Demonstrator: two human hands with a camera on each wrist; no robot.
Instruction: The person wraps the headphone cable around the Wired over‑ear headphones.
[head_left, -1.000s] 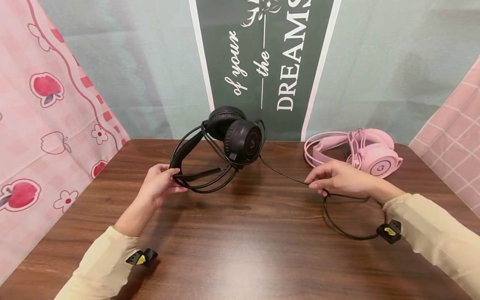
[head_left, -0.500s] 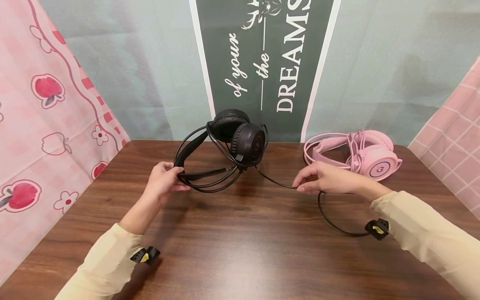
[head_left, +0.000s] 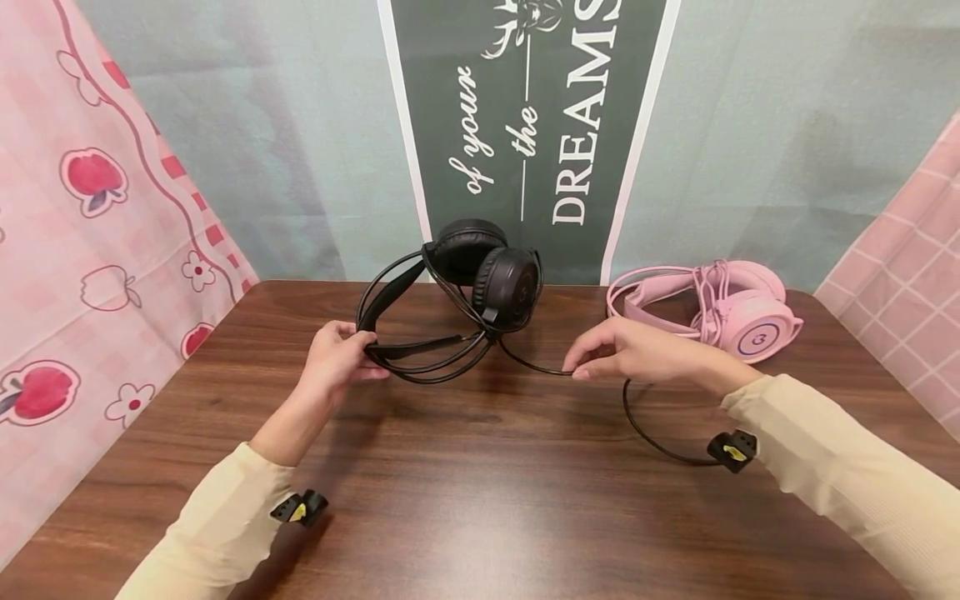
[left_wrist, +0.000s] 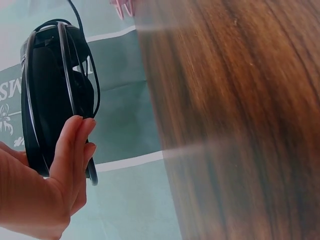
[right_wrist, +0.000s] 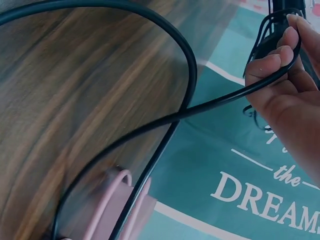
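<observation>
My left hand [head_left: 337, 358] grips the headband of a pair of black headphones [head_left: 510, 287], thumb on top and fingers beneath. The ear cups point to the back right, raised above the table. In the left wrist view the headband [left_wrist: 47, 100] runs up from the fingers [left_wrist: 75, 145]. My right hand [head_left: 637, 350] pinches the black cable [head_left: 532, 365] a short way right of the ear cups. Beyond that hand the cable hangs in a loop towards the right wrist. In the right wrist view the cable [right_wrist: 220, 100] passes between thumb and fingertips and crosses over itself.
Pink headphones [head_left: 757, 325], their cable bundled round them, lie at the back right of the wooden table [head_left: 480, 492], just behind my right hand. A grey-green cloth with a lettered dark panel [head_left: 547, 150] hangs along the back edge. Pink patterned cloths stand at both sides.
My right hand has moved left along with the cable, nearer the ear cups. The black headphones and my left hand have shifted slightly right, and the loop of cable shows less.
</observation>
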